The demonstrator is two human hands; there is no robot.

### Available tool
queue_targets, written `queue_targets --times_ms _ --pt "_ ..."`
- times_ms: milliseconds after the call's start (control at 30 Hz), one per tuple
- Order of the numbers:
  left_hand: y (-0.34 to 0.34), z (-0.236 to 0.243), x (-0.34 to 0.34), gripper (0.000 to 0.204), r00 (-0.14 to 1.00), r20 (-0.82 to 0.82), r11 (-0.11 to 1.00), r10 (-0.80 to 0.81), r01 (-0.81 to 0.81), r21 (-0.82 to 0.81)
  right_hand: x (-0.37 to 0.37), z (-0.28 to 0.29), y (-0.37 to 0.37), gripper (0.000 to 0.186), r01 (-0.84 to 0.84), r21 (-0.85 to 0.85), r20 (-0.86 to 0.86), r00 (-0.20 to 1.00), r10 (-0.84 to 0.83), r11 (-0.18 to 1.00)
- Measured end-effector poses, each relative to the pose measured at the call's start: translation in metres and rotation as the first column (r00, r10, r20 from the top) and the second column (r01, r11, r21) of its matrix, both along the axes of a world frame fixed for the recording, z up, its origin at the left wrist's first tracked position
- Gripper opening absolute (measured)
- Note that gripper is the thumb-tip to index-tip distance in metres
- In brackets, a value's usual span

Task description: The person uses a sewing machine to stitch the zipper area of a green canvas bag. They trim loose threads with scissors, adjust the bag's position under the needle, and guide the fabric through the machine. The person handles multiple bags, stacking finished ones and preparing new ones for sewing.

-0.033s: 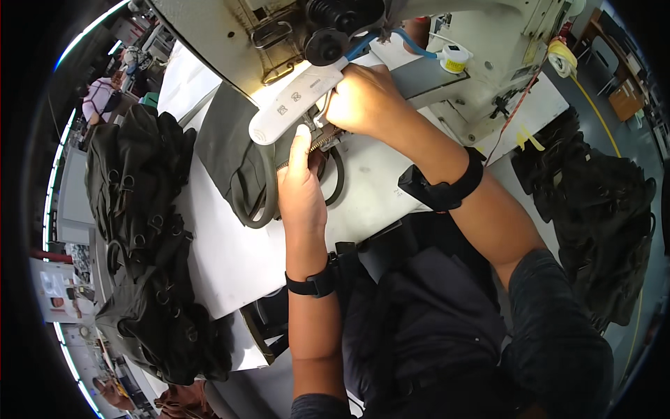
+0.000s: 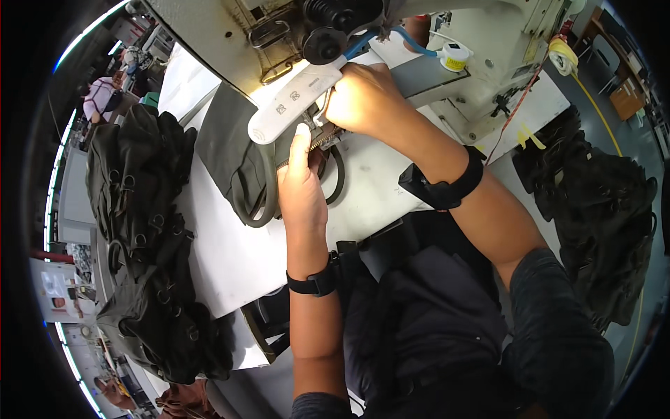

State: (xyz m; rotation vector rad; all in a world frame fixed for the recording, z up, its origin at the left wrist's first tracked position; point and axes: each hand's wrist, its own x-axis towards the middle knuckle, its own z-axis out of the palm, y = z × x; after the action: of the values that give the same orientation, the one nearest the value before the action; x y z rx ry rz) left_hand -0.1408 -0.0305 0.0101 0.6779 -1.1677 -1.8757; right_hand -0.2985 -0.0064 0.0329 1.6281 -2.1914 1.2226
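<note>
A dark bag (image 2: 230, 140) with rounded tube-like handles (image 2: 264, 202) lies under the head of a sewing machine (image 2: 209, 31). My left hand (image 2: 302, 199) grips the bag's zippered edge, thumb on top beside a brass-coloured zip (image 2: 319, 142); its other fingers are hidden beneath. Close by the needle area, my right hand (image 2: 366, 101) is closed with its fingers curled. What it holds, if anything, is hidden behind the hand and the machine's pale cover arm (image 2: 296, 103). Bright lamp light falls on the right knuckles.
Piled dark bags with metal rings (image 2: 139, 230) stand along the left of the white tabletop (image 2: 230, 272). More dark bags (image 2: 600, 223) hang at the right. A small white pot with a yellow label (image 2: 453, 58) sits on the machine bed. Another person (image 2: 100, 99) is far left.
</note>
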Motion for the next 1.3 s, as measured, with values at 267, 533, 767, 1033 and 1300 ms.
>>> queue_targets --times_ms 267,533,767,1033,1300 --pt "-0.006 -0.006 0.000 0.028 0.995 -0.086 0.999 0.048 -0.049 -0.020 0.015 -0.006 0.001 0.016 0.168 -0.352 -0.144 0.962 -0.230 0.921" --pt "0.001 0.004 0.018 0.029 0.999 -0.037 0.989 0.005 -0.010 -0.150 0.034 -0.020 0.016 0.022 0.244 -0.446 -0.068 0.950 -0.305 0.861" --pt "0.013 0.006 0.016 0.030 0.995 -0.092 0.996 0.030 -0.038 -0.083 0.032 -0.015 0.023 0.031 0.188 -0.372 -0.042 0.975 -0.219 0.909" --pt "0.006 -0.011 0.024 0.028 0.992 -0.112 0.997 -0.052 0.045 -0.064 0.031 -0.020 0.019 0.029 0.194 -0.431 -0.028 0.973 -0.228 0.881" --pt "0.080 0.003 0.056 0.020 0.938 0.323 0.892 0.126 0.035 -0.450 0.032 -0.021 0.017 0.030 0.226 -0.483 -0.086 0.949 -0.302 0.846"
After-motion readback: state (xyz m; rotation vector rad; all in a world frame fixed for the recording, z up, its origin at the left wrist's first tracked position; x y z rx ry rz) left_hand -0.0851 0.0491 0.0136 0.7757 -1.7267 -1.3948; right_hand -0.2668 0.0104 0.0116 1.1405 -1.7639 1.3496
